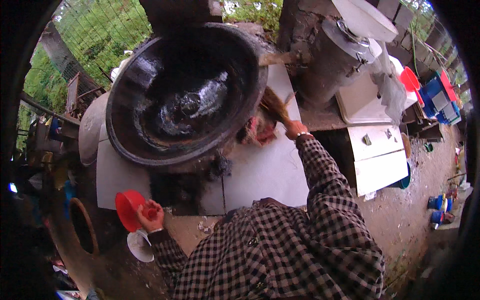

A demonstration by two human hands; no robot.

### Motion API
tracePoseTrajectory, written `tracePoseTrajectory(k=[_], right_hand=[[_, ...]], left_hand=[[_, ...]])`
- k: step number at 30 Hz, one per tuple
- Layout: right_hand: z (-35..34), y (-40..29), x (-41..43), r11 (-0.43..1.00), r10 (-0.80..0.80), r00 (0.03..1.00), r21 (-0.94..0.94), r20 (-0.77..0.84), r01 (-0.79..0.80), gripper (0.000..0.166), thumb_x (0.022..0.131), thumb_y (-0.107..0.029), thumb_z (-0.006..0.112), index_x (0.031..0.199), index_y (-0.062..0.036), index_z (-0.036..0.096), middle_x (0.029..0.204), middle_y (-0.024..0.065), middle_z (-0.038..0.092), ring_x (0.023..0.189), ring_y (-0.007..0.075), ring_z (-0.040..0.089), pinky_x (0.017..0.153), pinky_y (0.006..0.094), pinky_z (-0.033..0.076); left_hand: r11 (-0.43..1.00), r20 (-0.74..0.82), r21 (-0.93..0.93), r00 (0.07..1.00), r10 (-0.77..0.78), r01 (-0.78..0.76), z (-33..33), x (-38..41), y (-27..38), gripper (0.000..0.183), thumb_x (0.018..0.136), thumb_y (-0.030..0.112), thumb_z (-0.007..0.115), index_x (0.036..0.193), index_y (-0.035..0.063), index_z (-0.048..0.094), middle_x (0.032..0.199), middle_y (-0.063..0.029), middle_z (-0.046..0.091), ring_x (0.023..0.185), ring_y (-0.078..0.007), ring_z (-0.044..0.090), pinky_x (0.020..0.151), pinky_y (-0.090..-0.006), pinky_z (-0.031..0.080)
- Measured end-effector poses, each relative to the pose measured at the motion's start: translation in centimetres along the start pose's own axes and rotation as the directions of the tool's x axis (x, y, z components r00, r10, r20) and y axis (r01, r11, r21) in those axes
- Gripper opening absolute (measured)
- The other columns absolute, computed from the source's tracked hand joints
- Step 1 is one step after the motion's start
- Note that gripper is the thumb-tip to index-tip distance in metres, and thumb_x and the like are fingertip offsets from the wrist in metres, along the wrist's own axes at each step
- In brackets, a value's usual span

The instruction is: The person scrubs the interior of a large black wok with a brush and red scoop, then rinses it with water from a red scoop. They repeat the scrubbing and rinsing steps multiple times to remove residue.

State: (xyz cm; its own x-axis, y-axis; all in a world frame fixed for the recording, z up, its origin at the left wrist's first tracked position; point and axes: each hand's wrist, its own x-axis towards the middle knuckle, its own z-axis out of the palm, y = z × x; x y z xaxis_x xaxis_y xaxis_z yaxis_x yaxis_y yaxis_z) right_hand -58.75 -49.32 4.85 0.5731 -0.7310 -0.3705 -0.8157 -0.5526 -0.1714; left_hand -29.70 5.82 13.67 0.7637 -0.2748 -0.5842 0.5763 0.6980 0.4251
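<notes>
A large dark metal wok (191,105) is set into a white-tiled stove and fills the middle of my view; a wet shine shows in its bottom. My right hand (295,130) grips a straw brush (273,105), its bristles against the wok's right outer side. Down on the left, my left hand (150,215) is closed around the handle side of a red plastic dipper (127,210). A crumpled reddish cloth (261,131) lies on the white tiles (262,180) below the brush. What the dipper holds is hidden.
A large metal pot (326,63) with a lid (365,18) tilted above it stands at the back right. A white bucket (140,245) sits below the dipper. At the right are a cream tray (363,101), a red plastic scoop (410,79) and a blue crate (438,99).
</notes>
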Motion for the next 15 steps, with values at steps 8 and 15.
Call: tracePoseTrajectory(k=[8, 15], right_hand=[[-3.2, 3.5, 3.7, 0.948, 0.276, 0.926, 0.232, -0.256, -0.218, 0.052, 0.07, -0.02, 0.056, 0.121, -0.0138, 0.043, 0.096, 0.0237, 0.059, 0.092, 0.0397, 0.056, 0.077, 0.0476, 0.046], [-3.0, 4.7, 11.5, 0.999, 0.048, 0.983, 0.033, -0.178, -0.042, 0.042, 0.068, -0.023, 0.061, 0.107, -0.0072, 0.052, 0.092, 0.019, 0.061, 0.088, 0.0353, 0.059, 0.073, 0.045, 0.048]], left_hand=[[0.982, -0.161, -0.052, 0.972, 0.172, -0.183, -7.8, 1.1, 2.6, 0.014, 0.072, 0.022, 0.062, 0.078, 0.0105, 0.058, 0.077, -0.0039, 0.062, 0.071, -0.0212, 0.059, 0.063, -0.0344, 0.051], [0.973, -0.423, 0.131, 0.876, 0.23, -0.192, -1.9, 8.7, -0.1, 0.018, 0.071, 0.036, 0.061, 0.073, 0.0186, 0.054, 0.065, 0.0038, 0.053, 0.061, -0.016, 0.051, 0.055, -0.0315, 0.041]])
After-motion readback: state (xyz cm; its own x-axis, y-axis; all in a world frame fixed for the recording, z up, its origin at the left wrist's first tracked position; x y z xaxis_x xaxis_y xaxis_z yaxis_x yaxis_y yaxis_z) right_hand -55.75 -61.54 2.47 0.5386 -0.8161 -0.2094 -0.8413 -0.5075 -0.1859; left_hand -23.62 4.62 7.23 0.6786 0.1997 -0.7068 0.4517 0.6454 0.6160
